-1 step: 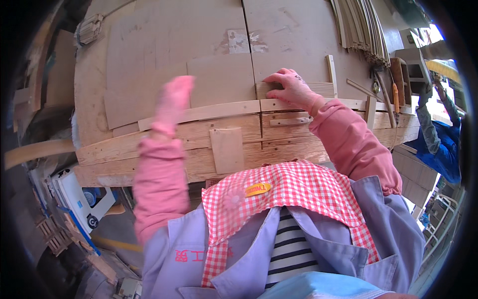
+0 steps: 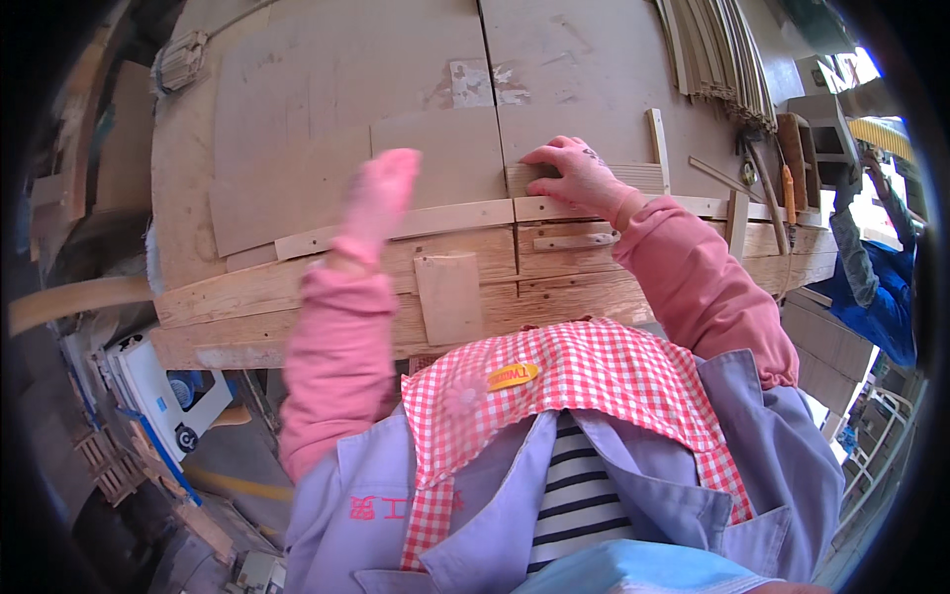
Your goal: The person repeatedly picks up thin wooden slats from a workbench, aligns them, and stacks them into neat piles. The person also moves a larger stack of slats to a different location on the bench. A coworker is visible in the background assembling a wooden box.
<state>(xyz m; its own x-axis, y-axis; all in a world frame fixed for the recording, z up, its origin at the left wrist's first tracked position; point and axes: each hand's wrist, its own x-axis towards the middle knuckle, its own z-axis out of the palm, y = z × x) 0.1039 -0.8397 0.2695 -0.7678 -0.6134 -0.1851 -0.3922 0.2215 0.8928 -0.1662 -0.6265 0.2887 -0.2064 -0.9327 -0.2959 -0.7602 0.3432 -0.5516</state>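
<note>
My right hand [image 2: 579, 180] rests on a short ribbed wooden piece [image 2: 641, 177], its thumb and fingers closed across the piece's left end. That piece lies flat on the bench, just behind the pale wooden strip [image 2: 450, 217] along the bench's front edge. Over a thin flat panel [image 2: 440, 153] to the left is my left hand [image 2: 384, 193]. It is blurred by motion, but the fingers look stretched out and nothing shows in them. I cannot tell if it touches the panel.
Upright against the ribbed piece's right end is a small wooden stop [image 2: 659, 150]. Thin slats [image 2: 727, 64] are piled at the far right. An orange-handled tool [image 2: 788, 188] lies near the right edge. Beyond it, a person in blue [image 2: 876, 297] is partly visible.
My left hand and forearm have shifted to the right, over the panel. My right hand stays on the ribbed wooden piece.
</note>
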